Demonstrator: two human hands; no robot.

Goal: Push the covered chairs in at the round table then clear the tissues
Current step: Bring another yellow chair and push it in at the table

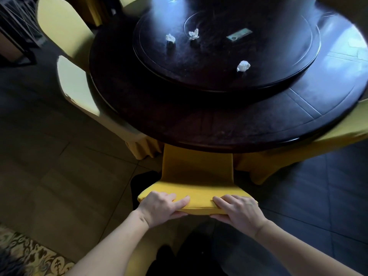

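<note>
The chair-pushing step is in hand: at the lower centre of the frame the left hand (pixel 162 206) and the right hand (pixel 238 209) both clamp the top edge of the backrest of a yellow covered chair (pixel 197 176), fingers curled over the top and thumbs underneath, each hand closed on the fabric-covered rail. The chair's seat already reaches under the near rim of the round dark worktop (pixel 219 128), so it looks nearly home; the next move probably calls for a straight, even shove from both hands so the chair slides in square and does not skew toward the draped chairs on either side. Its cover is smooth, taut and bright mustard, with a padded look at the top edge. Two paler covered chairs (pixel 75 84) stand at the left of the frame against the worktop's edge, and another yellow one (pixel 338 132) shows at the right. The tissues are not yet touched: three crumpled white balls lie on the raised turntable (pixel 278 76) in the upper middle of the frame, one tissue (pixel 170 38) to the left, a second tissue (pixel 193 34) near it, and a third tissue (pixel 243 66) well apart, lower right.
</note>
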